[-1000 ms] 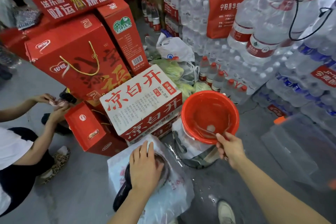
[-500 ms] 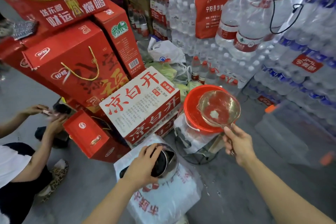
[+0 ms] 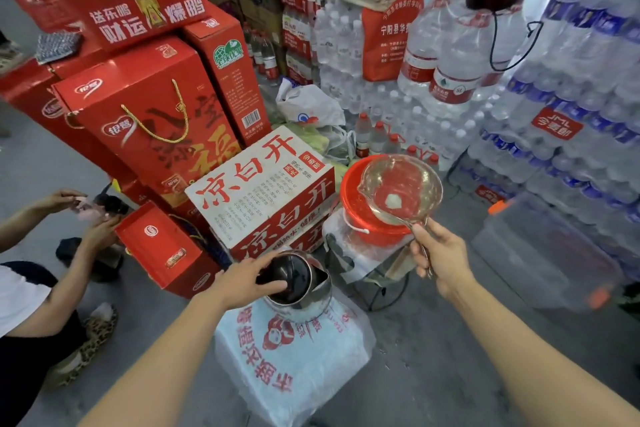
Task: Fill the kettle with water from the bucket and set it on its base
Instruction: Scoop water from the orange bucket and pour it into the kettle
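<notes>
A steel kettle [image 3: 308, 305] with a black lid [image 3: 291, 279] stands on a white printed bag [image 3: 294, 357]. My left hand [image 3: 249, 282] grips the lid, which is tilted up off the rim. A red bucket [image 3: 360, 215] sits on a stand to the right of the kettle. My right hand [image 3: 441, 253] holds the handle of a clear ladle [image 3: 401, 189], which is raised above the bucket with water in its bowl. I cannot see the kettle's base.
A white and red carton [image 3: 263, 184] stands just behind the kettle, with red gift boxes [image 3: 145, 114] stacked to its left. Packs of bottled water [image 3: 554, 114] rise at the right and back. Another person [image 3: 41, 288] crouches at the left. A clear plastic bin [image 3: 540, 253] lies at the right.
My right hand has lifted the ladle out of the bucket with water in it. My left hand has gone from resting flat on the kettle to tilting its lid up.
</notes>
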`<state>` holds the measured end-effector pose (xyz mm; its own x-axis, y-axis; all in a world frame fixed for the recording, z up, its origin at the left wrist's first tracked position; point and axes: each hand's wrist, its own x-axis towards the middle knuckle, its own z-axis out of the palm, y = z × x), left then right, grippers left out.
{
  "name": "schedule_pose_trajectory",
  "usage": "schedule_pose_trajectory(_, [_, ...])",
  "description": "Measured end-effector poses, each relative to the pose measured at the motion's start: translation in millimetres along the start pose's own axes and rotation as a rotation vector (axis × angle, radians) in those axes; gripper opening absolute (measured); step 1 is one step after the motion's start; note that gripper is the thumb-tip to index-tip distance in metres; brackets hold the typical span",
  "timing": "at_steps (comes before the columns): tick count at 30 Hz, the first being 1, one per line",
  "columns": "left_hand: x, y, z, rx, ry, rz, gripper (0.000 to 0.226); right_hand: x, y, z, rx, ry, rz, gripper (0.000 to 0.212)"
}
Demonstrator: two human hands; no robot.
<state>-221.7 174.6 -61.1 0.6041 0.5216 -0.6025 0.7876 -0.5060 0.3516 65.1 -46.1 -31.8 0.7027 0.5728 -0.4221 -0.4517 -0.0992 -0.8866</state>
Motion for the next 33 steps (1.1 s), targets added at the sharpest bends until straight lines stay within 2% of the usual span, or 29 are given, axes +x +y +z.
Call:
schedule_pose_trajectory(2, [-5.2, 6.2, -1.7, 0.004, 0.08, 0.002, 0.077, -4.4, 1.7, 2.8, 0.005, 0.002, -0.008, 0.039])
schedule_pose_trajectory(5, [-8.9, 23.4, 12.3, -0.004, 0.216, -0.131, 0.085, -16.7, 6.1, 10.5, 0.017, 0.011, -0.02, 0.041])
schedule_pose_trajectory(8, [-7.1, 41.0, 23.4, 0.021, 0.245, -0.234, 0.083, -32.2, 8.7, 22.3, 0.032, 0.045, -0.047, 0.039])
schedule_pose_trajectory(11, [-0.9, 45.9, 21.2, 0.018, 0.246, -0.19, 0.069, -51.5, 16.4, 37.6, 0.022, 0.093, -0.05, 0.042])
schedule_pose_trajectory(14, [6.5, 40.8, 12.1, 0.029, 0.189, -0.07, 0.06, -77.5, 23.2, 53.6, 0.052, 0.162, -0.059, 0.048])
schedule_pose_trajectory(17, [10.7, 27.3, -9.2, -0.191, 0.008, 0.026, 0.058, -103.0, 29.3, 70.0, 0.05, 0.197, -0.063, 0.044])
schedule_pose_trajectory(19, [1.1, 16.8, -22.0, -0.521, -0.115, 0.043, 0.05, -120.5, 35.9, 79.1, 0.061, 0.217, -0.051, 0.043])
schedule_pose_trajectory(21, [-12.1, 5.1, -27.8, -0.794, -0.152, 0.073, 0.034, -137.8, 41.8, 85.4, 0.084, 0.242, -0.038, 0.047])
schedule_pose_trajectory(23, [-21.0, -7.9, -28.6, -0.927, -0.134, 0.135, 0.032, -152.8, 47.6, 89.3, 0.09, 0.25, -0.034, 0.048])
schedule_pose_trajectory(27, [-28.1, -28.5, -21.6, -1.191, -0.13, 0.186, 0.042, -176.8, 58.6, 96.0, 0.091, 0.242, -0.021, 0.047])
schedule_pose_trajectory(30, [-31.1, -37.5, -19.6, -1.444, -0.231, 0.131, 0.059, -194.0, 63.6, 102.6, 0.085, 0.228, -0.026, 0.046])
schedule_pose_trajectory(32, [-33.7, -41.6, -19.5, -1.491, -0.346, 0.159, 0.072, -203.0, 66.3, 105.4, 0.067, 0.222, -0.03, 0.046])
schedule_pose_trajectory(33, [-34.4, -43.3, -19.6, -1.417, -0.37, 0.176, 0.08, -207.0, 67.8, 106.2, 0.058, 0.222, -0.026, 0.046])
